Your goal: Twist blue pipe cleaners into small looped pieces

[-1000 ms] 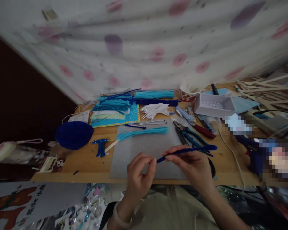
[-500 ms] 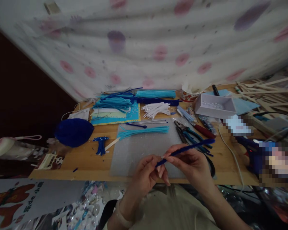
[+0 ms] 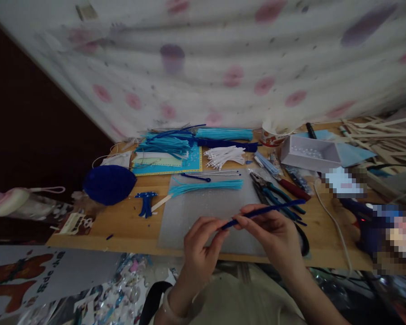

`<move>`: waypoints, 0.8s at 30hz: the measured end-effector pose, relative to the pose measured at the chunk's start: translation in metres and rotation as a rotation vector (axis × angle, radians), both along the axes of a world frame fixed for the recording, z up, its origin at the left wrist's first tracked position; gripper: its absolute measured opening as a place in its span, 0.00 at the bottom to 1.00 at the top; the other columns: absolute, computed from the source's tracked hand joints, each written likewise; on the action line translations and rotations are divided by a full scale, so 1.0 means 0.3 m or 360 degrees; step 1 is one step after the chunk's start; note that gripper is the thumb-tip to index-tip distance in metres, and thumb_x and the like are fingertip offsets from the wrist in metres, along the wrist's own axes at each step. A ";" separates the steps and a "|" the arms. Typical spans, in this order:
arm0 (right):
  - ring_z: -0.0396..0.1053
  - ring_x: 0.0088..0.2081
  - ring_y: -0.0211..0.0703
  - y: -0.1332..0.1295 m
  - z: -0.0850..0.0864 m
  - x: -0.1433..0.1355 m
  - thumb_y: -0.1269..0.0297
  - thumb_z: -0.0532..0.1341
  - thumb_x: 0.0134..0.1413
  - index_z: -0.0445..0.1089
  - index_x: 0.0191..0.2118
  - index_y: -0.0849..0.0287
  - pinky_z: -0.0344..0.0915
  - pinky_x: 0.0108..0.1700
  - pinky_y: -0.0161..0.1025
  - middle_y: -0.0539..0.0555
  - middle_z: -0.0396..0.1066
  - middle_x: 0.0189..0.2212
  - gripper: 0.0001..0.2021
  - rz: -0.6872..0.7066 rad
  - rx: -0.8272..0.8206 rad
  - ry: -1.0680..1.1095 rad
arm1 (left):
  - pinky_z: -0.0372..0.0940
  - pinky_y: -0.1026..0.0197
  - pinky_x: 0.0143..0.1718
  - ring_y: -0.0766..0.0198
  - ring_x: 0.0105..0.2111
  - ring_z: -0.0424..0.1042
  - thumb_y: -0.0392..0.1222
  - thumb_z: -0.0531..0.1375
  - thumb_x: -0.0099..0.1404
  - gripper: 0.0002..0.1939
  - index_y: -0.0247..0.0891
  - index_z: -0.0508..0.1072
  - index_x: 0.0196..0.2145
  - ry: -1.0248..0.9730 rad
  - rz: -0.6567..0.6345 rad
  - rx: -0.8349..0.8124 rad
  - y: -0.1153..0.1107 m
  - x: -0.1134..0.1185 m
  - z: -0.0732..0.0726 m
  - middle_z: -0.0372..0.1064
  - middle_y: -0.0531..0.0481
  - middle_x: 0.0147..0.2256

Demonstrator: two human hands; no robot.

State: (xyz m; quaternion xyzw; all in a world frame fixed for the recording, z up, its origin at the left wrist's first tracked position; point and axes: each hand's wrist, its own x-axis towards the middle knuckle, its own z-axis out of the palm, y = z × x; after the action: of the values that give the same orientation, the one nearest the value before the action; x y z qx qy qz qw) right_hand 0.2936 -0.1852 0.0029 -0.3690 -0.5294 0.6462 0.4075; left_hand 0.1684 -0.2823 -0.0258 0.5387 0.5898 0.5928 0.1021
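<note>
- A blue stem [image 3: 271, 209] hangs between two hands above the near part of a grey mat [image 3: 186, 225], its far end reaching free over the pliers [image 3: 277, 190]
- Left hand [image 3: 200, 246]: grip closed, thumb and fingers pinching the stem's near end
- Right hand [image 3: 275, 232]: grip pinching the same stem a little farther along
- The piece in hand looks unfinished, judging by its plain length; whether its near end is fastened or bent is too small to tell
- Apparently made up: a dotted blue T [image 3: 146, 204] on the counter [image 3: 128, 237], left of the mat, and a blue oval [image 3: 110, 184] beyond it
- Apparently unused: a pale blue bundle [image 3: 209, 186] on the mat, a dark blue bundle [image 3: 228, 144] behind, and beads [image 3: 301, 151] in a white box [image 3: 320, 161]
- White strips [image 3: 225, 156] lie piled between, bead-like tips at one end
</note>
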 end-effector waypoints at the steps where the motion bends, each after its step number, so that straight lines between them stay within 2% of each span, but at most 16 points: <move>1: 0.77 0.24 0.46 0.000 0.000 0.001 0.57 0.74 0.37 0.77 0.30 0.57 0.76 0.28 0.36 0.52 0.78 0.20 0.13 0.0022 -0.0015 -0.0008 | 0.70 0.64 0.38 0.64 0.37 0.74 0.33 0.59 0.66 0.10 0.42 0.75 0.43 0.0091 0.0030 0.0018 0.002 -0.005 0.004 0.75 0.49 0.36; 5: 0.79 0.28 0.48 0.000 0.000 0.009 0.59 0.73 0.39 0.78 0.30 0.56 0.76 0.31 0.37 0.55 0.81 0.26 0.10 0.0046 0.0083 -0.0026 | 0.67 0.66 0.36 0.66 0.33 0.73 0.32 0.57 0.67 0.07 0.39 0.74 0.38 0.0192 0.0034 -0.0014 0.002 -0.002 0.017 0.74 0.50 0.32; 7: 0.79 0.30 0.49 0.004 0.001 0.015 0.59 0.73 0.40 0.78 0.33 0.56 0.77 0.34 0.40 0.55 0.81 0.29 0.12 0.0049 0.0143 -0.0037 | 0.66 0.64 0.36 0.65 0.33 0.72 0.36 0.57 0.67 0.07 0.38 0.74 0.33 -0.0017 -0.0020 -0.0159 0.001 0.008 0.016 0.73 0.49 0.30; 8: 0.79 0.31 0.50 0.008 0.000 0.019 0.59 0.73 0.41 0.78 0.36 0.56 0.78 0.35 0.41 0.55 0.81 0.29 0.14 0.0067 0.0154 -0.0056 | 0.66 0.64 0.34 0.64 0.31 0.72 0.39 0.57 0.67 0.08 0.38 0.73 0.31 -0.0263 -0.0074 -0.0260 0.002 0.013 0.012 0.71 0.49 0.28; 10: 0.80 0.30 0.51 0.015 -0.003 0.024 0.60 0.72 0.42 0.77 0.44 0.55 0.78 0.36 0.43 0.54 0.81 0.28 0.19 0.0130 0.0156 -0.0111 | 0.65 0.64 0.26 0.66 0.24 0.69 0.47 0.59 0.65 0.13 0.37 0.70 0.26 -0.1020 -0.0258 -0.0475 0.012 0.018 -0.003 0.66 0.52 0.22; 12: 0.80 0.31 0.51 0.024 -0.010 0.023 0.60 0.72 0.42 0.75 0.47 0.55 0.77 0.37 0.43 0.54 0.81 0.28 0.22 0.0182 0.0157 -0.0159 | 0.58 0.68 0.17 0.71 0.15 0.60 0.51 0.63 0.59 0.15 0.37 0.67 0.24 -0.1849 -0.0551 -0.0710 0.028 0.016 -0.025 0.56 0.58 0.17; 13: 0.80 0.31 0.51 0.028 -0.014 0.019 0.60 0.72 0.43 0.75 0.47 0.56 0.77 0.38 0.43 0.54 0.81 0.28 0.22 0.0189 0.0157 -0.0159 | 0.54 0.70 0.15 0.74 0.13 0.55 0.50 0.65 0.56 0.15 0.37 0.67 0.24 -0.2162 -0.0704 -0.0826 0.036 0.013 -0.039 0.51 0.61 0.16; 15: 0.79 0.31 0.50 0.039 -0.019 0.006 0.59 0.72 0.42 0.74 0.47 0.56 0.76 0.38 0.42 0.54 0.81 0.27 0.23 0.0196 0.0123 -0.0142 | 0.49 0.72 0.13 0.77 0.12 0.48 0.48 0.67 0.52 0.15 0.35 0.67 0.23 -0.2468 -0.0941 -0.1027 0.049 0.004 -0.068 0.46 0.63 0.16; 17: 0.78 0.28 0.47 0.053 -0.018 -0.011 0.58 0.73 0.41 0.73 0.47 0.57 0.75 0.34 0.39 0.53 0.80 0.25 0.24 0.0236 0.0040 -0.0134 | 0.50 0.71 0.14 0.76 0.12 0.50 0.49 0.68 0.51 0.16 0.35 0.68 0.22 -0.2497 -0.1051 -0.1111 0.055 -0.009 -0.095 0.49 0.62 0.16; 18: 0.78 0.27 0.45 0.060 -0.016 -0.020 0.58 0.73 0.41 0.72 0.48 0.58 0.74 0.32 0.37 0.52 0.80 0.24 0.25 0.0267 -0.0011 -0.0135 | 0.53 0.70 0.14 0.74 0.13 0.54 0.50 0.68 0.51 0.17 0.35 0.70 0.23 -0.2455 -0.1005 -0.1065 0.057 -0.020 -0.105 0.52 0.60 0.16; 19: 0.77 0.26 0.44 0.068 -0.013 -0.029 0.58 0.73 0.40 0.71 0.48 0.58 0.73 0.31 0.36 0.51 0.79 0.23 0.26 0.0304 -0.0059 -0.0132 | 0.57 0.69 0.17 0.72 0.15 0.59 0.51 0.68 0.52 0.17 0.35 0.72 0.24 -0.2355 -0.0888 -0.0985 0.060 -0.033 -0.109 0.57 0.58 0.17; 21: 0.77 0.26 0.43 0.081 -0.007 -0.045 0.57 0.73 0.40 0.70 0.47 0.58 0.71 0.31 0.35 0.51 0.79 0.23 0.26 0.0395 -0.0144 -0.0108 | 0.63 0.68 0.25 0.70 0.22 0.66 0.53 0.67 0.57 0.16 0.35 0.76 0.29 -0.1975 -0.0515 -0.0768 0.070 -0.070 -0.098 0.66 0.55 0.21; 23: 0.76 0.26 0.41 0.090 -0.008 -0.058 0.56 0.73 0.41 0.69 0.45 0.58 0.71 0.32 0.35 0.50 0.78 0.22 0.25 0.0500 -0.0205 -0.0101 | 0.65 0.67 0.34 0.68 0.29 0.70 0.53 0.64 0.61 0.16 0.37 0.78 0.33 -0.1458 -0.0189 -0.0581 0.092 -0.111 -0.060 0.70 0.52 0.26; 24: 0.75 0.25 0.41 0.092 -0.012 -0.064 0.56 0.73 0.41 0.69 0.45 0.58 0.70 0.31 0.35 0.49 0.77 0.22 0.24 0.0559 -0.0221 -0.0120 | 0.66 0.65 0.36 0.66 0.31 0.70 0.54 0.62 0.63 0.16 0.37 0.79 0.35 -0.1272 -0.0134 -0.0533 0.109 -0.128 -0.035 0.72 0.51 0.27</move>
State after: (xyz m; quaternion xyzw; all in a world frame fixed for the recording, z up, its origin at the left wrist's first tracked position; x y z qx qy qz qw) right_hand 0.2744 -0.1576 -0.0006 -0.3221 -0.5546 0.7281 0.2420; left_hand 0.1299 -0.2495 -0.0363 0.2663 0.5695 0.6463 0.4325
